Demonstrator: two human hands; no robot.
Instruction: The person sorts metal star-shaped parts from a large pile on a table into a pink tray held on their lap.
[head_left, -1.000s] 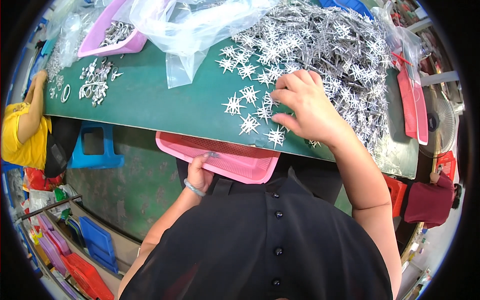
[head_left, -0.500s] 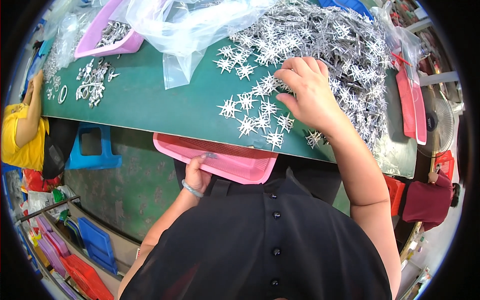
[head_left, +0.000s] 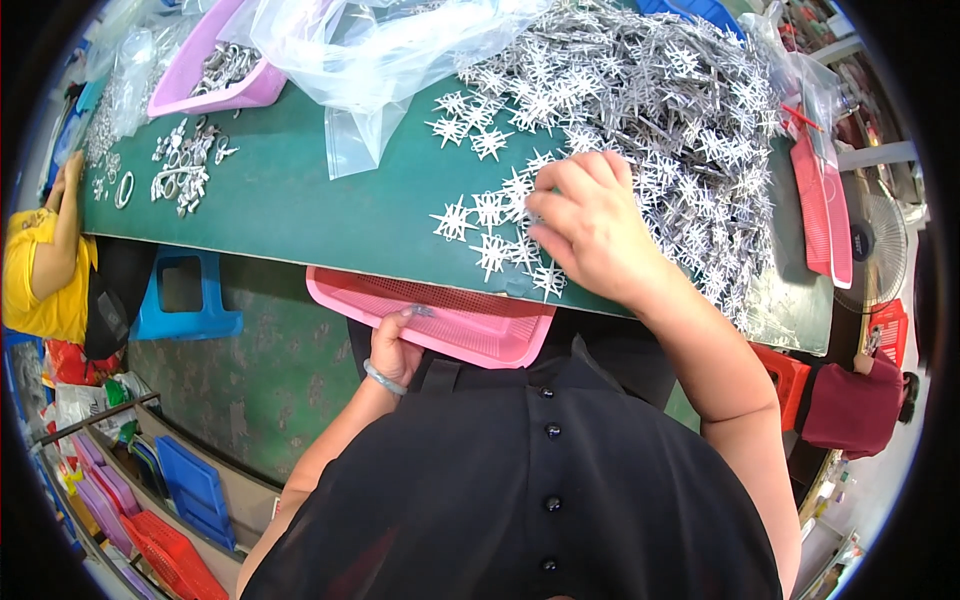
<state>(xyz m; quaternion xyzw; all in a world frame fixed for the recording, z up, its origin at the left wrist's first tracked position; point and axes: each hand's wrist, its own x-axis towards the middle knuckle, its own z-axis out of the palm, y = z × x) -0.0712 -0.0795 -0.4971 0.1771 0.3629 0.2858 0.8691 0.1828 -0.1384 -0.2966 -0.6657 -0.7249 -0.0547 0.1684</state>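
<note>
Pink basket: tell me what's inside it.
In the pink basket, one small grey piece shows beside the left hand, perhaps held. The green tabletop covers the far side; anything there is hidden.

Heaped metal parts (head_left: 680, 100) and a co-worker (head_left: 45, 275) indicate a workshop.

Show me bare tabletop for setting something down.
Green table lies bare between the small metal parts and loose star-shaped pieces, in front of the clear plastic bag. It's crowded around the right hand and under the grey heap.
</note>
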